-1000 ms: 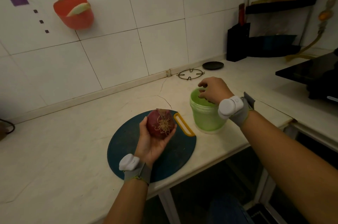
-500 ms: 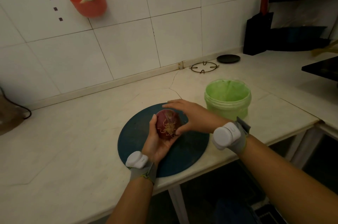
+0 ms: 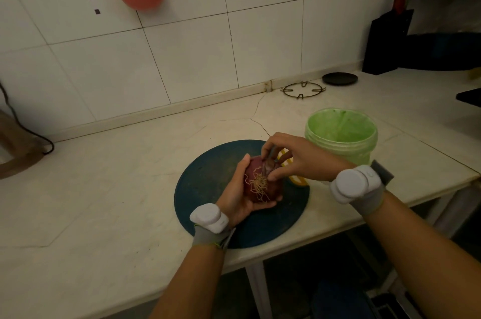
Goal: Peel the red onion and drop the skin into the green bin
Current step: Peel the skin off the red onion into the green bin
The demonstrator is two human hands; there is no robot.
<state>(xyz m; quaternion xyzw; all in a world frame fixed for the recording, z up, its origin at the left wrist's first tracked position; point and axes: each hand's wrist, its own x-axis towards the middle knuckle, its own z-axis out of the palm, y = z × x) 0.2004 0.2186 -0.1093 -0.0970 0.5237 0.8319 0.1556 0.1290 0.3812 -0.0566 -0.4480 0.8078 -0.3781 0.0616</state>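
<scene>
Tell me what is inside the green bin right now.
The green bin stands open beside the cutting board. Only its smeared green inner walls show; no onion skin is visible. Its near inner wall is hidden by the rim, so scraps there cannot be ruled out.

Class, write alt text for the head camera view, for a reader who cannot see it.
A left hand cradles a red onion above a round dark cutting board while the right hand pinches its skin near the roots. A green bin stands open just right.
</scene>
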